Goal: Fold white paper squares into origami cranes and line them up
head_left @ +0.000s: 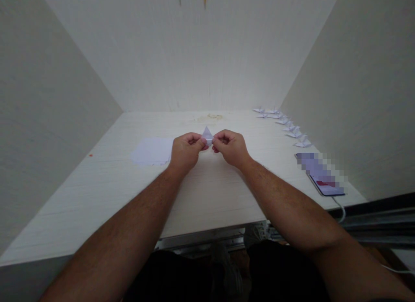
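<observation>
Between my two hands, above the middle of the table, is a small piece of folded white paper [207,133] with a pointed tip upward. My left hand [188,149] pinches its left side between thumb and fingers. On the right side, my right hand [231,147] grips the paper's edge in the same kind of pinch. The lower part of the paper is partly covered by my fingertips. Just left of my left hand lies a stack of white paper sheets [151,150], its right end hidden behind that hand.
Several folded paper cranes [292,130] stand in a line along the table's [113,194] right back edge. Nearer, a phone [319,174] with a white cable [341,210] lies at the right. A small orange bit [90,155] is at the left. Walls enclose the back and sides.
</observation>
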`<state>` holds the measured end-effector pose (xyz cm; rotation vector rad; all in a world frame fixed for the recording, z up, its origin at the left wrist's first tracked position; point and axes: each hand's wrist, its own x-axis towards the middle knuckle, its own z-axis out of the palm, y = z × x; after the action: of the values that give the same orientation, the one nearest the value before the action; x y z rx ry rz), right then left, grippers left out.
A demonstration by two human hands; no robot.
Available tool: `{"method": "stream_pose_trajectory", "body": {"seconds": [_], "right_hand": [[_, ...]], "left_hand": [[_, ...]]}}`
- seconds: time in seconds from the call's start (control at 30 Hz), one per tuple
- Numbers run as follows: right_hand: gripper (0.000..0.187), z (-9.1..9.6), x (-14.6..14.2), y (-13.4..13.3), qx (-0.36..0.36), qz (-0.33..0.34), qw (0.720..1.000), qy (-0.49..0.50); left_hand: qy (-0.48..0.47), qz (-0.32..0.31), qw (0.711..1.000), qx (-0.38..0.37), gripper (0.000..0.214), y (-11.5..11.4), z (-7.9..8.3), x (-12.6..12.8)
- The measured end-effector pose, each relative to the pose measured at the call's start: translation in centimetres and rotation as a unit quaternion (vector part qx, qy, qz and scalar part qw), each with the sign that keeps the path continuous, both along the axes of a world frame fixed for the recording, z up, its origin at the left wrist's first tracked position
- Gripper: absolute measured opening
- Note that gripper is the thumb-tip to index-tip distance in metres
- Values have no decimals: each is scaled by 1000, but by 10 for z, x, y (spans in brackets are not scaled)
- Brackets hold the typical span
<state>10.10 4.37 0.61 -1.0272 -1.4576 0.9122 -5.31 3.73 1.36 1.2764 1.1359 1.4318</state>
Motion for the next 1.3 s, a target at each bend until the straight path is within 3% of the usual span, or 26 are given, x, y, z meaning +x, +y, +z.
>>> {"method": "stream_pose_trajectory", "body": {"seconds": [0.3,0.43,0.6,0.87,1.1,1.3], "right_hand": [[15,2,1,-2,13,8,999,-39],[17,-1,2,-2,26,2,998,-62],[18,-3,2,-3,41,-18,995,-92],[15,-5,3,1,36,-9,997,-61],[18,-4,2,-1,10,-1,998,-68],[19,-1,0,-4,30,-8,997,-65]], "left_hand": [[75,-33,996,27,19,-3,4,-2],[86,-20,996,19,20,-4,6,-1],[69,-10,998,-1,21,-4,5,1],[-29,-35,997,-60,29,-1,0,-2],[22,-21,999,-40,30,0,0,-2],[36,-15,999,-12,26,-1,1,0]]}}
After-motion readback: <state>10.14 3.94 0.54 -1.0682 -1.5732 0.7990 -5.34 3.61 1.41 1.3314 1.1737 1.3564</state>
